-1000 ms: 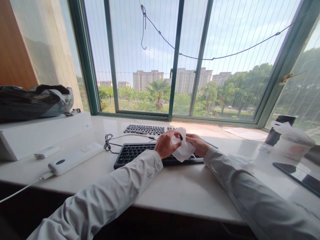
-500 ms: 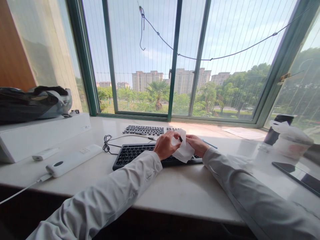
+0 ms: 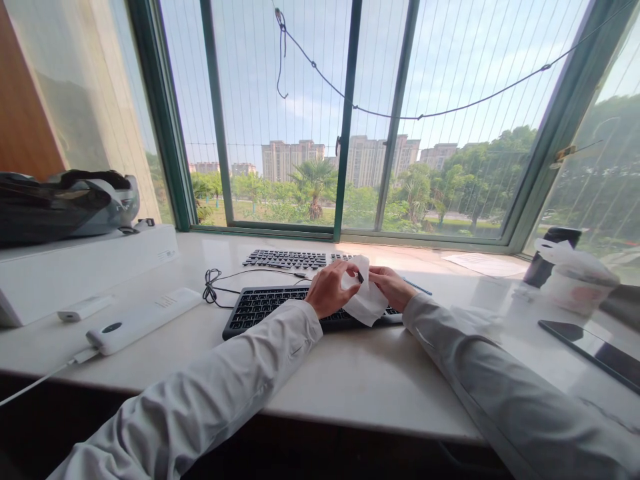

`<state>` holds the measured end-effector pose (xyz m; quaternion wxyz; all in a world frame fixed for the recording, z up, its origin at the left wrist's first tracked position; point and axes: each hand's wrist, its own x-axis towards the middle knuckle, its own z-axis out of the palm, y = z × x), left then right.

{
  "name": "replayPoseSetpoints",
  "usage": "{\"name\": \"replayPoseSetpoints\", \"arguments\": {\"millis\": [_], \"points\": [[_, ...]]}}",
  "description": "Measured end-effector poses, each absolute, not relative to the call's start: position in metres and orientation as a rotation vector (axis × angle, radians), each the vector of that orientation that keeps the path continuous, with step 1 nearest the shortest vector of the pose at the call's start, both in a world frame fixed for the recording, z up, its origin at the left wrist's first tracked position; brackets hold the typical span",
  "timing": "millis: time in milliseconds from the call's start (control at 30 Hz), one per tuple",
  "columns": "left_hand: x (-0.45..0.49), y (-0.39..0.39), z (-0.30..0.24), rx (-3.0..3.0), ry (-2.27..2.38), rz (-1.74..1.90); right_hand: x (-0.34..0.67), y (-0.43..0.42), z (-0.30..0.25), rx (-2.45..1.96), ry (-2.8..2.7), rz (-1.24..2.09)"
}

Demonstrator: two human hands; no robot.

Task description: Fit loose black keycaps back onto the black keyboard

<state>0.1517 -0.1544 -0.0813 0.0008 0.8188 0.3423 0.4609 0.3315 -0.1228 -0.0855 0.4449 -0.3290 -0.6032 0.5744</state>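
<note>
My left hand (image 3: 327,289) and my right hand (image 3: 395,287) meet above a dark keyboard (image 3: 265,306) on the pale window counter (image 3: 360,380). Both pinch a crumpled white tissue (image 3: 367,302) that hangs between them. A small dark object (image 3: 361,276) shows at the tissue's top between my fingertips; what it is I cannot make out. A second dark keyboard (image 3: 287,259) lies farther back, near the window.
A coiled black cable (image 3: 212,285) lies left of the keyboards. A white power bank (image 3: 143,320) and a small white device (image 3: 83,308) sit at the left by a white box (image 3: 75,270). A phone (image 3: 593,347), a lidded cup (image 3: 575,287) and a dark bottle (image 3: 553,253) stand at the right.
Both hands stay together on the tissue, with only slight finger movement. The view has shifted a little to the right.
</note>
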Motion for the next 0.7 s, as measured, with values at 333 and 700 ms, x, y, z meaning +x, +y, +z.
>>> {"name": "replayPoseSetpoints", "arguments": {"millis": [333, 700], "points": [[0.15, -0.152, -0.082, 2.534, 1.124, 1.53, 0.334, -0.13, -0.076, -0.697, -1.572, 1.549], [0.151, -0.149, -0.083, 2.528, 1.072, 1.517, 0.332, -0.127, -0.078, -0.72, -1.54, 1.488]]}}
